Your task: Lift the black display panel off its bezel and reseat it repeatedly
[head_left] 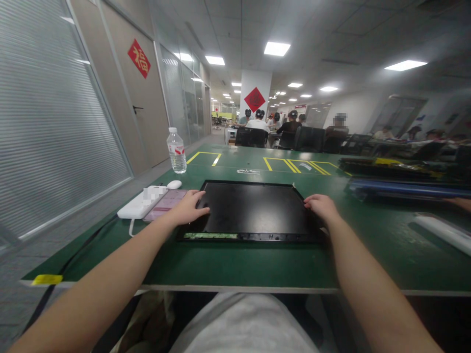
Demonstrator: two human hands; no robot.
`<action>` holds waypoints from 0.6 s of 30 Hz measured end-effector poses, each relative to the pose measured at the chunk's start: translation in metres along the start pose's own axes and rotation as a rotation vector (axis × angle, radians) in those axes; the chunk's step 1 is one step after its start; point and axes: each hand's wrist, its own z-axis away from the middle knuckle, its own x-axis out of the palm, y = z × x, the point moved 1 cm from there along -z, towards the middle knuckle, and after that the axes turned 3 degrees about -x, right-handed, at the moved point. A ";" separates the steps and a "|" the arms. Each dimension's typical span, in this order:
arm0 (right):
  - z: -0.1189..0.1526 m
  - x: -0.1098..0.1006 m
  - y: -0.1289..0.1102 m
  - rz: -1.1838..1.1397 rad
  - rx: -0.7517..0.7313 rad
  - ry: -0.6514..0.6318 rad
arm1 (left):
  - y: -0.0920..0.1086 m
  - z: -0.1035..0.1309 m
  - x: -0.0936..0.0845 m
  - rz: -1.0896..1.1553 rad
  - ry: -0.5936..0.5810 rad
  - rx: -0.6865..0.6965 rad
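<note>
A black flat screen panel [253,206] in a thin dark frame lies on the green table [257,267] in front of me. Along its near edge runs a strip with a green circuit board [210,236] at the left. My left hand [189,208] rests at the panel's left edge, thumb and fingers apart, the thumb over the dark surface. At the right edge, my right hand [321,206] has its fingers closed together on the frame near the far right corner.
Left of the panel are a white power strip [142,206], a pinkish phone-like slab [167,206], a small white case [174,185] and a water bottle [177,152]. On the right lie a blue wrapped bundle [390,190], dark panels [386,169] and a white bar [443,233]. People sit beyond.
</note>
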 end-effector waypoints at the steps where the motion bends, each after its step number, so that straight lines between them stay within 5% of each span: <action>1: 0.000 0.000 0.000 0.007 -0.002 0.001 | 0.001 0.001 0.000 -0.005 -0.006 0.036; 8: 0.001 0.000 -0.001 0.011 -0.010 0.011 | 0.014 0.011 -0.008 0.042 -0.213 0.337; 18: 0.004 -0.001 -0.003 0.012 -0.010 0.016 | 0.013 0.014 -0.021 0.083 -0.324 0.415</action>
